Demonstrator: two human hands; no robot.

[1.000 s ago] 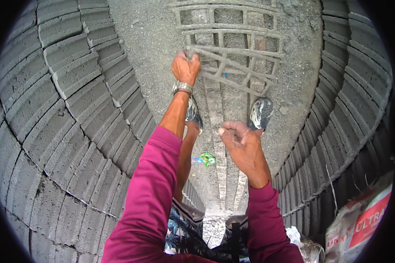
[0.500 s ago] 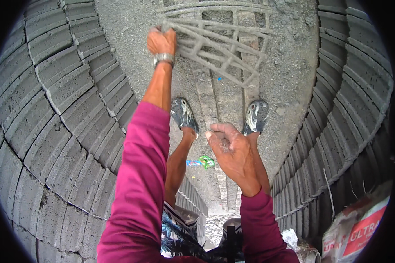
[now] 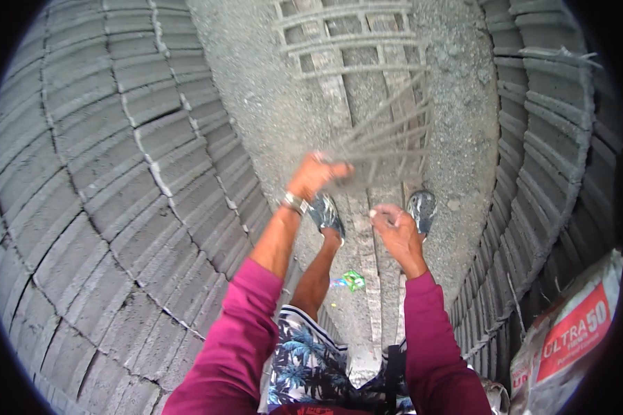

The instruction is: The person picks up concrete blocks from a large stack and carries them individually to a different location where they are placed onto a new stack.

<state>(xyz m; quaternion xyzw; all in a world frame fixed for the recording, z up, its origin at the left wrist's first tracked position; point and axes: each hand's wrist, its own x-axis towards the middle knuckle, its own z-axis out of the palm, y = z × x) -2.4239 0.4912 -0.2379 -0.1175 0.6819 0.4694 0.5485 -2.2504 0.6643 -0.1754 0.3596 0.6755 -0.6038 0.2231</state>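
**A blurry grid in a tight space**

Two big walls of stacked grey blocks stand close by, a left wall (image 3: 118,187) and a right wall (image 3: 540,152). There is just a narrow path between them. If the grid went too wide, it could bang a wall, because there is so little room.

The path is gritty ground (image 3: 460,138) with wooden planks (image 3: 334,97) along it. A foot might slip on the loose grit or trip on a plank edge.

A flat grid (image 3: 353,39) of grey bars lies on the planks at the top. Nearer the person is the held grid (image 3: 398,153), tilted, blurred and just past the feet. Its bars could catch on the flat grid if they crossed.

The left hand (image 3: 320,175) looks clamped on the held grid's left end, but blur hides the fingertips. With just one hand on it, the grid could twist free.

The right hand (image 3: 398,232) is loosely curled, with nothing seen in it.

The left shoe (image 3: 327,216) and right shoe (image 3: 422,209) are near the grid, so a drop could hurt toes.

A little green wrapper (image 3: 353,280) lies behind the shoes. It might slide underfoot.
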